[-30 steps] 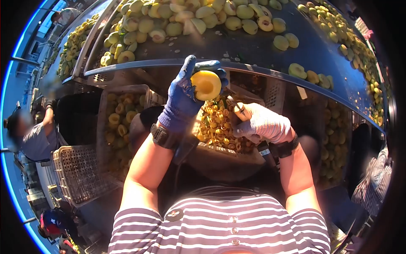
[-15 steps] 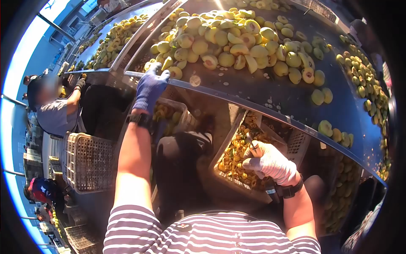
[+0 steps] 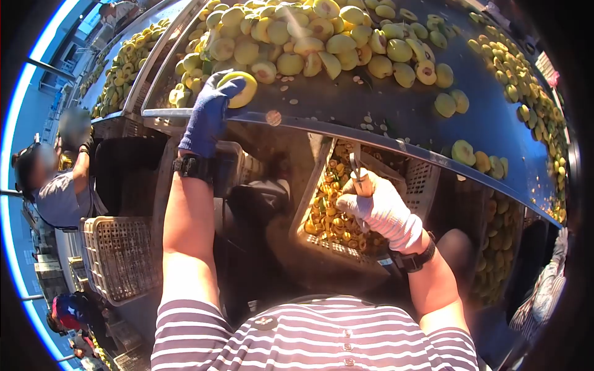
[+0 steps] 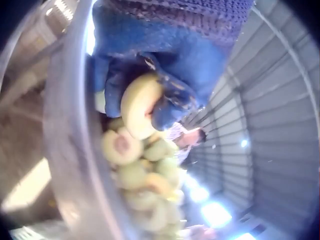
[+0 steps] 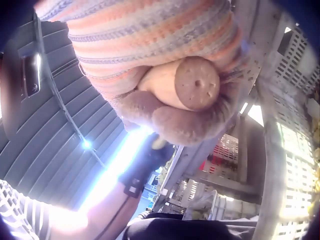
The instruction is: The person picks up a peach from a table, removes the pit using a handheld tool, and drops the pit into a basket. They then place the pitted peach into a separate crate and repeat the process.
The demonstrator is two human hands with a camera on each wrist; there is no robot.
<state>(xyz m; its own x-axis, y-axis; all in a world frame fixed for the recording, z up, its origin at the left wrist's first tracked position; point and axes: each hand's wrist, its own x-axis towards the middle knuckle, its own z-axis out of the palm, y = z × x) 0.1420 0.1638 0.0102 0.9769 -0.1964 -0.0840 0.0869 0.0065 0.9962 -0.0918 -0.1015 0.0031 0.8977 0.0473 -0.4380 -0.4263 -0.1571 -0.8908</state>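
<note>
My left hand point(image 3: 209, 117), in a blue knit glove, grips a yellow-green peach half point(image 3: 245, 90) above the metal table's near edge. In the left wrist view, the gloved fingers curl round that half, beside other fruit point(image 4: 122, 145) on the table. My right hand point(image 3: 390, 213), in a pale striped glove, holds a pitting knife by its wooden handle point(image 3: 362, 185). A curved metal blade point(image 3: 354, 162) rises from the handle, away from the fruit. The right wrist view shows the handle's round butt end point(image 5: 197, 84) within the curled fingers.
A heap of halved peaches point(image 3: 291, 37) covers much of the metal table point(image 3: 396, 108). Below its raised edge point(image 3: 297, 128) stands a crate point(image 3: 337, 248) of curled yellow scraps. Another crate point(image 3: 120, 260) is at left, near a seated person point(image 3: 62, 195).
A second ago my left hand held a hollowed peach half near the knife. It moved left to the table edge and now holds a half there. The right hand keeps the knife.
</note>
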